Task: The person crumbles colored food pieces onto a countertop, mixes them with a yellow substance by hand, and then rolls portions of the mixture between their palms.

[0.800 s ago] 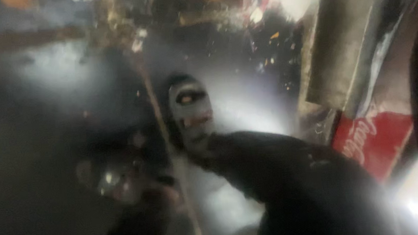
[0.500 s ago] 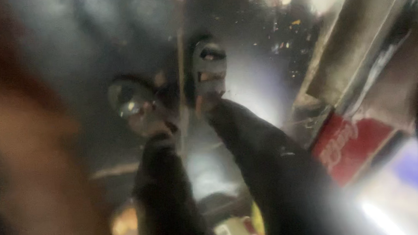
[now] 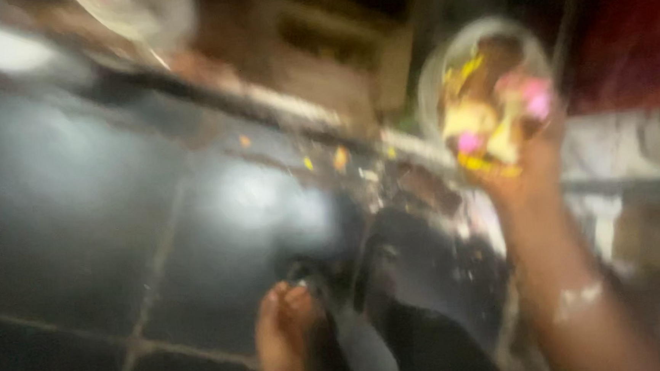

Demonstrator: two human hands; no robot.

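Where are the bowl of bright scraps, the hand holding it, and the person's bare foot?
bowl [image 3: 485,96], head view, on the yellow and pink scraps inside
right hand [image 3: 524,177], head view, on the palm under the bowl
foot [image 3: 281,330], head view, on the toes and top

Motion blur smears the whole view, so the yellow-and-pink contents of the clear bowl [image 3: 492,84] cannot be identified.

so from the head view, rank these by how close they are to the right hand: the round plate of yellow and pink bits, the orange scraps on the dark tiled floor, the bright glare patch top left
1. Plate: held up by the right hand, upper right.
2. Orange scraps: on the dark tiled floor, centre, left of that hand.
3. Bright glare patch: far top left corner.
The picture is badly blurred, but this order is plain.
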